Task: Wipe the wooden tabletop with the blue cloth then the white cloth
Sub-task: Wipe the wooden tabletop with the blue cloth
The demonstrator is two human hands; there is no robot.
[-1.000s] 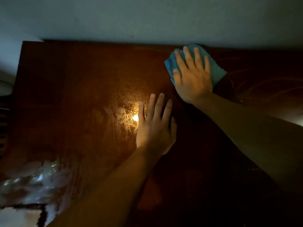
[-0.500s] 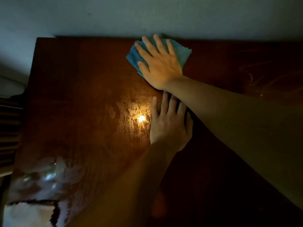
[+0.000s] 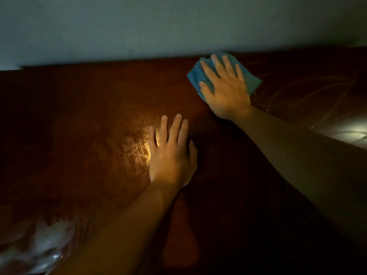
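R hand (image 3: 226, 90) is pressing flat, fingers straight and spread, on blue cloth (image 3: 195, 76) at far edge of wooden tabletop (image 3: 79, 116), L hand (image 3: 170, 153) resting flat w/ fingers loosely apart mid-tabletop; cloth prob soft, light, limp, best driven under palm.

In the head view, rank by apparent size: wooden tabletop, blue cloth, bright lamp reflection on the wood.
1. Dark wooden tabletop, by far the largest.
2. Blue cloth, partly hidden under the right hand, so its full extent is unsure.
3. Bright lamp reflection, smallest.
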